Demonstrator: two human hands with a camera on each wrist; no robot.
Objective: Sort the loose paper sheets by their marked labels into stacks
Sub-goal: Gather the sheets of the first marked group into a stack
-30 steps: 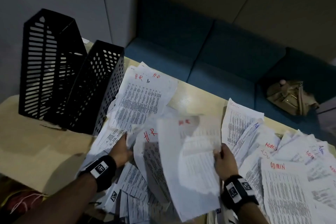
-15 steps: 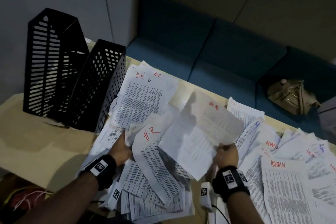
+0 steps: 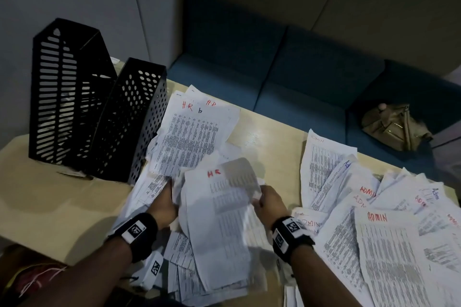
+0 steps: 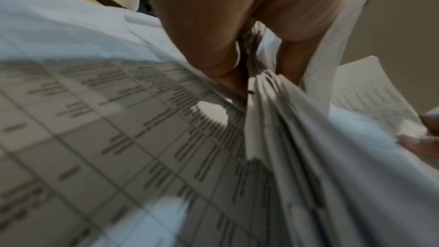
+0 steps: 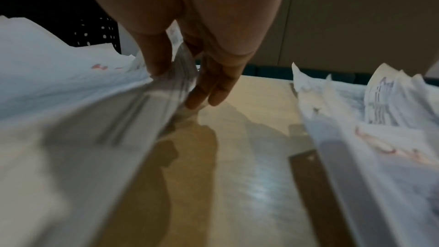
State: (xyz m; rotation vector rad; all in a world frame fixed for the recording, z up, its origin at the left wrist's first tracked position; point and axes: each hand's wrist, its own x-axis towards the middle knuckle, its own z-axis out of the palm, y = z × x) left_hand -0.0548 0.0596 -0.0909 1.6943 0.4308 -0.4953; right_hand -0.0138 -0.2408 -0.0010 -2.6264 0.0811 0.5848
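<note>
A loose heap of printed sheets marked HR [image 3: 192, 132] lies left of centre on the table. On top of it is a sheet with a red HR mark [image 3: 219, 209]. My right hand [image 3: 268, 203] pinches that sheet's right edge [image 5: 175, 74] between thumb and fingers. My left hand [image 3: 164, 203] grips a bundle of HR sheets [image 4: 280, 112] at the sheet's left side. A spread of sheets marked ADMIN [image 3: 389, 239] covers the right of the table.
Two black perforated file holders [image 3: 99, 117] stand at the table's back left. A strip of bare tabletop [image 3: 272, 147] separates the two heaps. Behind the table runs a blue bench [image 3: 287, 75] with a tan bag [image 3: 396, 127] on it.
My right hand has swung the HR-marked sheet down and to the left, onto the HR heap beside my left hand. The left hand has stayed in place.
</note>
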